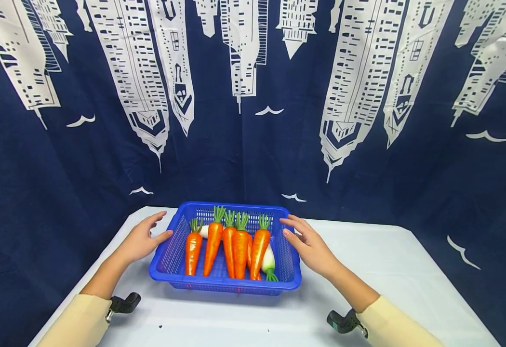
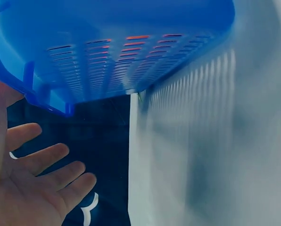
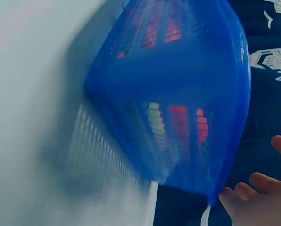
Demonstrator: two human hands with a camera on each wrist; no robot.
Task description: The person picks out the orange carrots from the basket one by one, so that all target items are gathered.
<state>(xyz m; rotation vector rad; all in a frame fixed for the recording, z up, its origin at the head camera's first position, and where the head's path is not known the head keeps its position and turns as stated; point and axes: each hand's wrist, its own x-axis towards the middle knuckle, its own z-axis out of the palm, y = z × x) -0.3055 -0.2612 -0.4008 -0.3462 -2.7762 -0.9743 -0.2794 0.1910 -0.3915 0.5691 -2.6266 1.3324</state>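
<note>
A blue plastic basket (image 1: 224,283) with slotted walls stands on the white table. Several orange carrots (image 1: 214,241) with green tops lie in it side by side. Under them, partly hidden, is a white radish (image 1: 268,260) with green leaves; another white piece (image 1: 204,232) shows at the back left. My left hand (image 1: 144,237) is at the basket's left side, fingers spread, its thumb at the rim. On the right side my right hand (image 1: 311,245) has its fingertips by the rim, fingers loosely extended. Whether either hand touches the rim, I cannot tell. Neither grips anything.
The white table (image 1: 366,274) extends to the right of the basket and in front of it. Behind hangs a dark blue cloth (image 1: 244,159) printed with white buildings and birds. Black wrist-worn devices sit at the left sleeve (image 1: 77,318) and the right sleeve (image 1: 392,323).
</note>
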